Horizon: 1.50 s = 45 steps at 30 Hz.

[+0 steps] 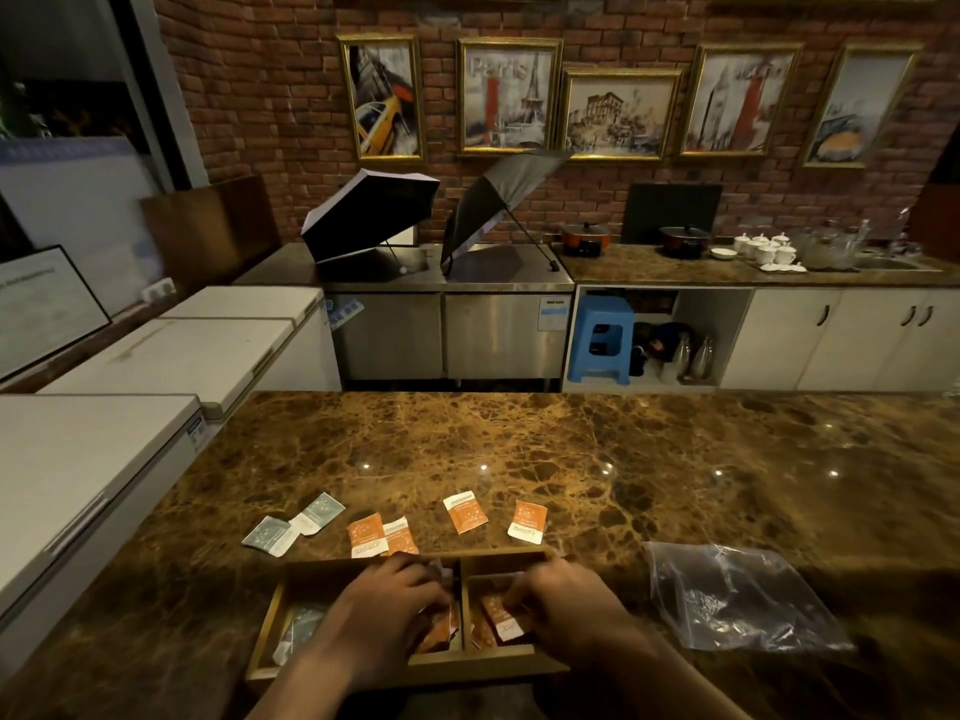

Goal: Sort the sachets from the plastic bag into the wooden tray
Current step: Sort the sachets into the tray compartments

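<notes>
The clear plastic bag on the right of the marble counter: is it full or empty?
Apparently empty: the clear plastic bag lies flat and crumpled, with no sachet visible through it.

Brown marble worktop (571, 449); behind it, two open umbrellas (371, 213) on a steel cabinet (447, 330), a blue stool (601, 337) (in an open niche), framed pictures (509, 96) on brick wall (249, 85), white chest freezers (171, 356) at left.

"Paris" on the framed picture (508, 96); sachet print illegible.
</notes>
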Available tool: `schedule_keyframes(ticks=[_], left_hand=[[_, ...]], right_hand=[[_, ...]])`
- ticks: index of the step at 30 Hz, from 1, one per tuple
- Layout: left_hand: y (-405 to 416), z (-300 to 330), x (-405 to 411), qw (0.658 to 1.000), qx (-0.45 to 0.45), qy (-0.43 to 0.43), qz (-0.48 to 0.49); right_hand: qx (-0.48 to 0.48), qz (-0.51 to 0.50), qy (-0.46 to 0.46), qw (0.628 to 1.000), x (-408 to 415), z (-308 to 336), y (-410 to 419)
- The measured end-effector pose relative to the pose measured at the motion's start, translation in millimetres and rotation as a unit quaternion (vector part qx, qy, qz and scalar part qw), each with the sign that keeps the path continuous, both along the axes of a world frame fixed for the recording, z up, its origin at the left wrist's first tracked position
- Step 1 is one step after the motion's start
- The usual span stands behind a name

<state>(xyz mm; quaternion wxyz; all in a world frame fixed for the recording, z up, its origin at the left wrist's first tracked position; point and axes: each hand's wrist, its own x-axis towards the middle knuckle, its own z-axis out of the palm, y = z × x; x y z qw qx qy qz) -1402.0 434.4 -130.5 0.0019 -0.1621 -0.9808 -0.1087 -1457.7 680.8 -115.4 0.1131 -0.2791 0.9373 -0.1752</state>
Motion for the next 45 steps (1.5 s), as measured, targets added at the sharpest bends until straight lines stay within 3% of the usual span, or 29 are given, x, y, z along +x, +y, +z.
schedule_keyframes(ticks=[4, 8, 14, 20, 28, 34, 39, 45], left_hand=[[-1.5, 1.1, 1.2, 1.000, -0.014, 0.009, -0.024], [-6.7, 6.2, 0.3, 0.999, 0.040, 0.029, -0.007], [-30.1, 10.3, -16.4, 0.972, 0.155, 0.070, 0.165], [-68.1, 13.2, -41.5, 0.968, 0.076, 0.014, 0.237], [-77.6, 1.4, -85.3, 0.970, 0.016, -0.057, 0.235], [-81.5, -17.3, -97.4, 0.966, -0.052, -0.116, 0.227], [-85.6, -23.2, -103.1, 0.966, -0.049, -0.107, 0.231], [-82.5, -20.9, -101.9, 0.967, 0.056, -0.051, 0.242]], right_hand=[[-0.044, -0.044, 0.000, 0.998, -8.3, -3.6, -0.6], [-0.094, -0.114, -0.002, 0.989, -29.7, 4.2, 2.4], [-0.089, -0.155, 0.039, 0.983, -58.8, 9.7, 17.9], [-0.010, -0.131, 0.071, 0.989, -77.2, 2.5, 19.3], [-0.022, -0.185, -0.055, 0.981, -107.9, -9.1, -13.1], [0.026, -0.184, -0.059, 0.981, -122.7, -25.3, -30.3], [0.069, -0.158, -0.004, 0.985, -127.3, -33.9, -35.6], [0.019, -0.198, 0.020, 0.980, -125.9, -34.1, -34.4]])
